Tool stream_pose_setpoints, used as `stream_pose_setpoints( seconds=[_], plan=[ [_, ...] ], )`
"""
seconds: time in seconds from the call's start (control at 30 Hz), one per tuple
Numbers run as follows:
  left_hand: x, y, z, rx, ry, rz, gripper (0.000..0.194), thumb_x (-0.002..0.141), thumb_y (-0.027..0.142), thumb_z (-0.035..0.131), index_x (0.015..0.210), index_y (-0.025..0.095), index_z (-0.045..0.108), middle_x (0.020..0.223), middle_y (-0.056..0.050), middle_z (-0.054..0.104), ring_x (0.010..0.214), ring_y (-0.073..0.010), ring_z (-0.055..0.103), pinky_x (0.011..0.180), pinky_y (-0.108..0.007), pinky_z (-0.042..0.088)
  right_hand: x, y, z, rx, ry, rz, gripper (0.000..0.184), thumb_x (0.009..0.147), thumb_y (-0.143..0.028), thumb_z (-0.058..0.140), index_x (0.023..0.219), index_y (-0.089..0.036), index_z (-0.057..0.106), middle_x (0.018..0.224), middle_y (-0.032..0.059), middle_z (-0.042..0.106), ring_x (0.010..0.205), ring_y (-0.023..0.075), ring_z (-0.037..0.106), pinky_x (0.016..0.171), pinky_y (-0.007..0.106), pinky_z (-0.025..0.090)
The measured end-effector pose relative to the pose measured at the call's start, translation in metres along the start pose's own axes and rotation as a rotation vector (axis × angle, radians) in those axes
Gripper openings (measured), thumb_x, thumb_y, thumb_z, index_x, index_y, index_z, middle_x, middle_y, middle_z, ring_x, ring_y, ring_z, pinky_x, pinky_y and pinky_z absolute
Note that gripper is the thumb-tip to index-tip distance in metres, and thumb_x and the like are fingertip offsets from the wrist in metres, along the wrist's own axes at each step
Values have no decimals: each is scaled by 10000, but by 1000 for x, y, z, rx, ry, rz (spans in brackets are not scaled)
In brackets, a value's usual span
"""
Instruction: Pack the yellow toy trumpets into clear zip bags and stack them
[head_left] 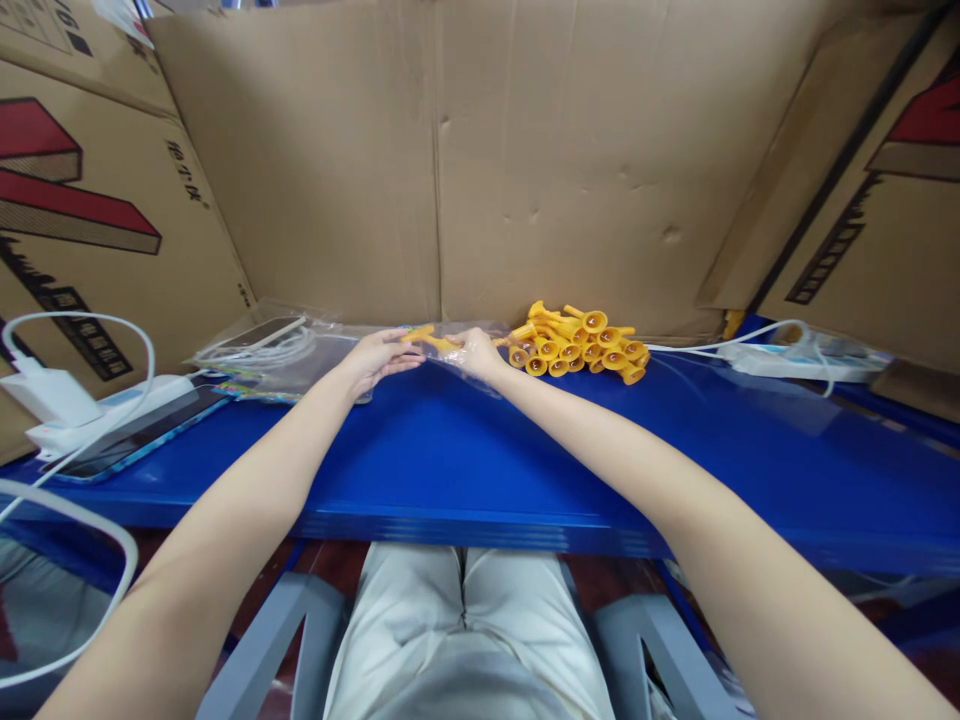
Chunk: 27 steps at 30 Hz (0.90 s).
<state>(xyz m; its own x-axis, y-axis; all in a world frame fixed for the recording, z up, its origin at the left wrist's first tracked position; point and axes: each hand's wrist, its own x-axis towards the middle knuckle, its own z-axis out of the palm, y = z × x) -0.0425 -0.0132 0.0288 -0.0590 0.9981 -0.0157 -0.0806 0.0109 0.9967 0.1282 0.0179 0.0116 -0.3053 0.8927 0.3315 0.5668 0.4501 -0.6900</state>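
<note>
My left hand (379,357) and my right hand (474,352) meet at the far middle of the blue table (465,450). Between them they pinch a yellow plastic piece (429,338) together with a clear plastic bag (459,365). The fingers of both hands are closed on these. Just right of my right hand lies a pile of several yellow plastic pieces (581,345) with round cup-like ends. A stack of clear bags (281,355) lies left of my left hand.
Cardboard walls (525,160) surround the table at the back and sides. A phone (131,430), a white charger (49,395) and its cable sit at the left edge. A white power strip (802,358) with cables lies at the far right.
</note>
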Motion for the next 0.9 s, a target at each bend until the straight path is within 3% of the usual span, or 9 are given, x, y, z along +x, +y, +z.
stream_pose_setpoints(
  seconds=[0.17, 0.3, 0.37, 0.43, 0.5, 0.6, 0.7, 0.9],
  plan=[
    [-4, -4, 9, 58, -29, -2, 867, 812, -28, 590, 1510, 194, 127, 760, -45, 717, 603, -136, 698, 739, -297, 592, -8, -7, 0, 231, -101, 82, 288, 780, -341, 692, 985, -142, 730, 537, -22, 598, 423, 71, 486, 425, 173, 390],
    [1, -6, 3, 104, 37, -54, 1083, 772, 58, 694, 1507, 233, -81, 862, -90, 728, 592, -178, 699, 742, -404, 589, -11, -5, 0, 365, -107, 165, 237, 805, -179, 645, 1022, -123, 725, 540, -20, 601, 431, 69, 491, 417, 165, 398],
    [7, -5, -3, 100, 103, -84, 1124, 758, 170, 743, 1498, 243, -101, 992, -145, 708, 622, -204, 707, 723, -434, 588, -12, -2, -1, 370, -90, 186, 258, 800, -129, 629, 1040, -100, 720, 577, -5, 623, 419, 68, 487, 417, 174, 402],
    [13, -5, -10, 79, 165, -88, 980, 796, 279, 712, 1493, 260, 23, 1121, -181, 661, 652, -201, 711, 702, -429, 592, -14, 2, -2, 367, -92, 169, 297, 791, -91, 615, 1074, -81, 707, 649, 19, 661, 424, 64, 490, 427, 179, 406],
    [19, -5, -17, 58, 195, -70, 660, 866, 309, 622, 1420, 238, 271, 1151, -170, 651, 654, -175, 706, 684, -402, 596, -17, 5, -5, 355, -102, 108, 320, 763, -62, 624, 1072, -77, 707, 746, 41, 698, 488, 71, 539, 475, 177, 435],
    [24, -6, -26, 70, 183, -66, 285, 900, 166, 539, 1184, 155, 530, 936, -105, 715, 612, -147, 689, 671, -340, 596, -21, 11, -10, 304, -111, 2, 317, 701, -57, 667, 1008, -98, 734, 868, 47, 728, 657, 115, 630, 585, 184, 488],
    [25, -8, -32, 111, 133, -107, 200, 846, 42, 546, 1025, 109, 605, 702, -61, 703, 567, -146, 678, 671, -295, 588, -22, 19, -15, 235, -121, -15, 378, 684, -59, 658, 1051, -115, 728, 898, 51, 735, 685, 144, 651, 597, 216, 517],
    [21, -10, -33, 203, -4, -215, 73, 832, 46, 573, 833, 104, 618, 652, -83, 705, 567, -157, 684, 664, -283, 584, -25, 29, -20, 154, -135, -42, 418, 675, -28, 646, 1072, -137, 721, 998, 85, 726, 828, 185, 680, 728, 287, 559]
  ],
)
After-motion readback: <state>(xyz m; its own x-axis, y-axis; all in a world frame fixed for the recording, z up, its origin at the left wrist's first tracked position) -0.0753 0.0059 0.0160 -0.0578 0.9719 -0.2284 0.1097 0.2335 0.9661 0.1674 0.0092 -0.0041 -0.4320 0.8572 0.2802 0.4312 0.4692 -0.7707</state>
